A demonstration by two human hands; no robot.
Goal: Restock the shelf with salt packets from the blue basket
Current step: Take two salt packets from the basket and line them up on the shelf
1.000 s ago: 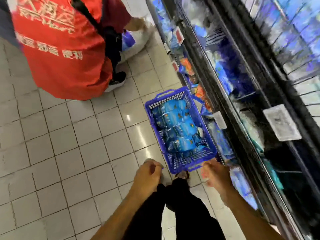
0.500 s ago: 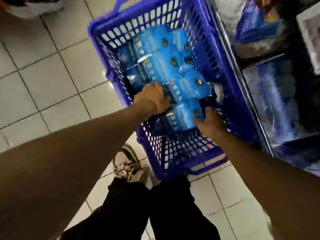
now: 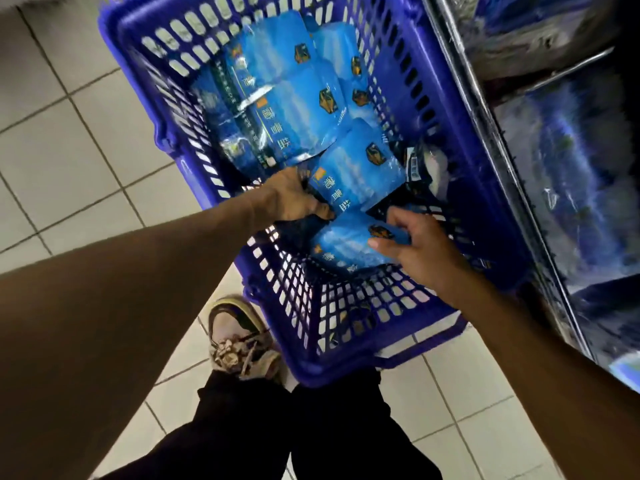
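A person bent over the blue basket (image 3: 446, 327) on the tiled floor (image 3: 62, 140), both hands now down among the salt packets (image 3: 298, 98), where a second earlier they had hung empty above its near rim and the view had taken in the whole aisle. The left hand (image 3: 294, 199), at the basket's left inner wall, had shifted since half a second before onto the edge of a middle packet (image 3: 356, 174), its fingers curled around that edge in a grip. The right hand (image 3: 422, 251), toward the basket's near right corner, pinched the corner of the nearest packet (image 3: 346, 247) between thumb and fingertips. The reach had evidently become a pick, so the first packets of this load appeared close to leaving the basket; none had yet gone to the shelf (image 3: 568, 188) just right of the basket, where more blue packets lay behind its rail. The packets carried large pale Chinese characters down one side and a dark hexagonal emblem with gold markings near one corner; a barcode label showed on a darker pack by the basket's right wall, its digits too small to read. One laced shoe (image 3: 239, 344) stood at the basket's near left corner
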